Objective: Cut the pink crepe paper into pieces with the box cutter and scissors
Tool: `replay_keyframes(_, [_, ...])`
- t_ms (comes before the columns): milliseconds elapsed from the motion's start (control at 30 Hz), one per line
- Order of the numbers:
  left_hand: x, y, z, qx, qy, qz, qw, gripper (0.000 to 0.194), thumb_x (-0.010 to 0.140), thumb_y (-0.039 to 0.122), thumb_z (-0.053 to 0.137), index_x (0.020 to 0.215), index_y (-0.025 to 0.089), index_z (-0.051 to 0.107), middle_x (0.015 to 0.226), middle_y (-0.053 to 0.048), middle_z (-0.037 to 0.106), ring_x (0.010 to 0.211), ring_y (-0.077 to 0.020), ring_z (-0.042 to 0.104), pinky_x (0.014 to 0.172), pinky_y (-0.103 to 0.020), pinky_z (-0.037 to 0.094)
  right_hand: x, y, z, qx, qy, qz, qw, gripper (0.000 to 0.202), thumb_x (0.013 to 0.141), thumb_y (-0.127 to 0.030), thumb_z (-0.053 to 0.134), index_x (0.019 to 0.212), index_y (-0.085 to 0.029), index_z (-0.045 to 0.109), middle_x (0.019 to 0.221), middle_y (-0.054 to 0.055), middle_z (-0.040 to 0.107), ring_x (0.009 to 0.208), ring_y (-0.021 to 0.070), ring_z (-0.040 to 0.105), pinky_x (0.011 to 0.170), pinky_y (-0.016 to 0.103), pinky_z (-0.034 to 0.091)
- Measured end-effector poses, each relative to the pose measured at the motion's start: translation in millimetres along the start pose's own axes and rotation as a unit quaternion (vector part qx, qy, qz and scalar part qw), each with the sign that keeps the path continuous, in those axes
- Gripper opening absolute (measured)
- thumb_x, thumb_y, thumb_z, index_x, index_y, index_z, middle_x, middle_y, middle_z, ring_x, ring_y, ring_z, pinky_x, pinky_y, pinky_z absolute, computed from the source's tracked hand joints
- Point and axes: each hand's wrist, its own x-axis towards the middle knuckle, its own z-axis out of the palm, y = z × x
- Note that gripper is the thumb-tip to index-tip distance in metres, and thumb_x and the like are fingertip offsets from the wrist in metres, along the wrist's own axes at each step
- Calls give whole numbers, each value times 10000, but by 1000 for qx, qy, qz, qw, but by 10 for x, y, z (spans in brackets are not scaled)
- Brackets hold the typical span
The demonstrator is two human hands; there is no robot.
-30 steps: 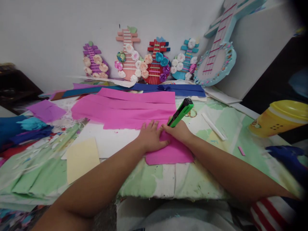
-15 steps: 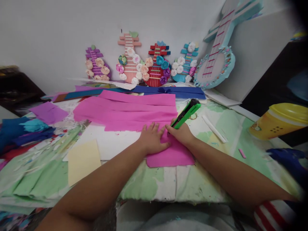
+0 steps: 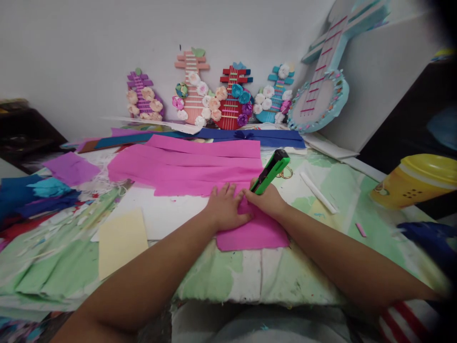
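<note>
Rests the flattened left hand [image 3: 227, 209] on the pink sheet [image 3: 253, 234] spread beneath both hands, and clamps the right hand [image 3: 268, 200] around the tilted green cutter [image 3: 271, 172] over the pink sheet's right side.

Your head camera looks from above and behind the grip of your bare right hand [image 3: 268, 201], facing forward and down, fairly near, with your bare left hand [image 3: 225, 209] just left of that grip, the green-and-white cloth-covered table [image 3: 214, 276] around it and the pale grey wall [image 3: 89, 47] beyond.
</note>
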Motion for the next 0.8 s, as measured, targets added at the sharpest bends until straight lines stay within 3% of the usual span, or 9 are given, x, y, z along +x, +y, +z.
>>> replay_keyframes(300, [-3, 1, -6, -4, 2, 3, 1000, 821, 679, 731, 223, 1318, 216, 260, 1395, -136, 182, 1269, -323, 109, 977, -531, 86, -16, -23, -20, 9, -45, -55, 997, 230, 684, -366, 480, 559, -189, 401, 505, -42, 454, 503, 93, 427, 493, 218, 327])
replay_keyframes(467, [-4, -1, -15, -5, 0, 3, 1000, 852, 680, 735, 208, 1332, 187, 225, 1391, -161, 175, 1266, -331, 112, 975, -536, 85, -2, 7, -8, 11, -23, 12, 1000, 283, 680, -426, 481, 546, -184, 421, 511, -20, 496, 507, 106, 467, 499, 225, 353])
replay_keyframes(800, [7, -10, 25, -6, 11, 9, 1000, 860, 680, 736, 204, 1337, 182, 195, 1393, -159, 171, 1268, -331, 103, 973, -540, 94, 83, 37, 16, 5, -61, 33, 998, 266, 691, -410, 475, 578, -170, 491, 519, -4, 543, 492, 108, 497, 479, 215, 354])
